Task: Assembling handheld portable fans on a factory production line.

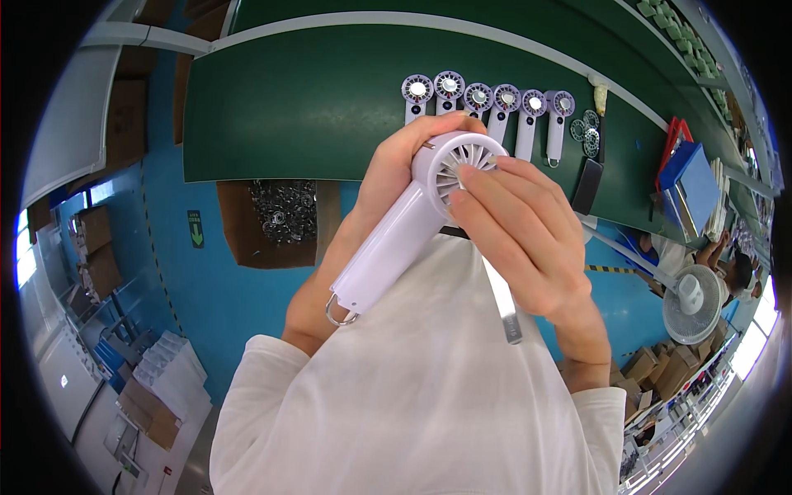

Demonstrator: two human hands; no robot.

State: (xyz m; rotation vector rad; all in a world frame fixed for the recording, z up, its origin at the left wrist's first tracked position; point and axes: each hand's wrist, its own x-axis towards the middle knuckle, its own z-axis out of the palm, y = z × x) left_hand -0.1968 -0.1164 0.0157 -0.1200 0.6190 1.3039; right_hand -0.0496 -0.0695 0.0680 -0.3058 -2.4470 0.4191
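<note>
Both my hands are on a lilac handheld fan (392,243), its round head up and its handle slanting down to the left, with a metal loop at the handle's end. My left hand (392,161) is wrapped round the head from the left and behind. Bent over the front blades, the fingers of my right hand (528,231) press on the fan's face and hide part of it. A flat silver metal strip (502,305) sticks out below my right palm; whether that hand grips it, I cannot tell. Several similar fans (528,124) lie in a row beyond.
Right of the row on the green table (280,107) are loose round grilles (591,142) and a black phone-like slab (587,186). A blue folder (689,186) lies farther right. Below the table edge stands a cardboard box (239,239) of dark parts. A pedestal fan (691,305) stands right.
</note>
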